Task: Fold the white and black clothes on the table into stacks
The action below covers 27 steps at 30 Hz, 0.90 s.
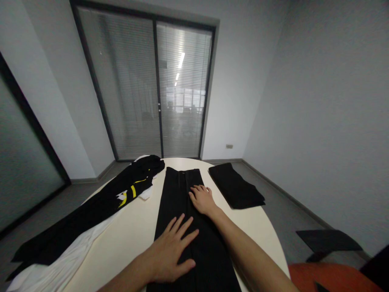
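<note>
A pair of black trousers (pixel 179 190) lies spread lengthwise on the cream table, its waistband toward the far edge and its lower part running out of view at the bottom. My left hand (pixel 173 249) rests on the nearer part with fingers spread and thumb out. Farther up, below the waistband, my right hand (pixel 202 198) lies on the right side of the cloth with its fingers stretched out. Neither hand grips anything.
Folded black cloth (pixel 235 186) lies on the table (pixel 136 231) at the right. Along the left are black clothes with yellow marks (pixel 133 190) and a white garment (pixel 88 239). An orange-seated chair (pixel 325 275) stands at the lower right. Glass doors (pixel 127 89) are beyond.
</note>
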{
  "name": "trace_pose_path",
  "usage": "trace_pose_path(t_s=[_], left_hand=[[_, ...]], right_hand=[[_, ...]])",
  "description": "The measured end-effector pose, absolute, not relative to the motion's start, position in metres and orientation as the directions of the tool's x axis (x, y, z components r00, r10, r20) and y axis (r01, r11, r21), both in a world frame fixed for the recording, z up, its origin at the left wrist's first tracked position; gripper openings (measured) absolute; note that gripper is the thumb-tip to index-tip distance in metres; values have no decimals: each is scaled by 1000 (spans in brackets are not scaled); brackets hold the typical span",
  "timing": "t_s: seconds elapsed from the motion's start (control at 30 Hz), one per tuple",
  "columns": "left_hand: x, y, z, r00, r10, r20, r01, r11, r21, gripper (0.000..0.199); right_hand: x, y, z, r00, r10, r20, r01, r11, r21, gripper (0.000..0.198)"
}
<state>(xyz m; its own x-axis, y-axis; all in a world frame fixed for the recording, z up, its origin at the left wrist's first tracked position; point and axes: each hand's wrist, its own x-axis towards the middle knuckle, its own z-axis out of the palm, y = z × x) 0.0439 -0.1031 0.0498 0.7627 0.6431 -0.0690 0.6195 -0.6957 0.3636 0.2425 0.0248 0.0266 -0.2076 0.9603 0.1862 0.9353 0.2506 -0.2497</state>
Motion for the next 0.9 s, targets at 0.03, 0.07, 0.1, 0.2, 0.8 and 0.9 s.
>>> trace_pose_path(t_s=[0.03, 0.07, 0.1, 0.2, 0.8, 0.9], left_hand=[[44, -103, 51, 760, 645, -75, 624, -694, 359, 74], [44, -104, 51, 758, 647, -80, 628, -692, 356, 74], [44, -104, 52, 758, 647, -83, 630, -691, 355, 75], [43, -103, 54, 758, 647, -81, 628, -689, 361, 76], [37, -97, 51, 775, 630, -52, 594, -699, 398, 82], [37, -97, 51, 773, 632, -56, 596, -694, 404, 83]], right_hand=[[240, 28, 31, -190, 960, 208, 934, 242, -262, 48], [238, 33, 36, -169, 961, 221, 934, 228, -276, 47], [234, 37, 40, -151, 963, 224, 934, 213, -288, 46], [221, 55, 48, -100, 980, 169, 929, 153, -336, 41], [181, 113, 47, -152, 985, -80, 728, 57, -684, 16], [187, 112, 43, -180, 980, -80, 670, 63, -740, 39]])
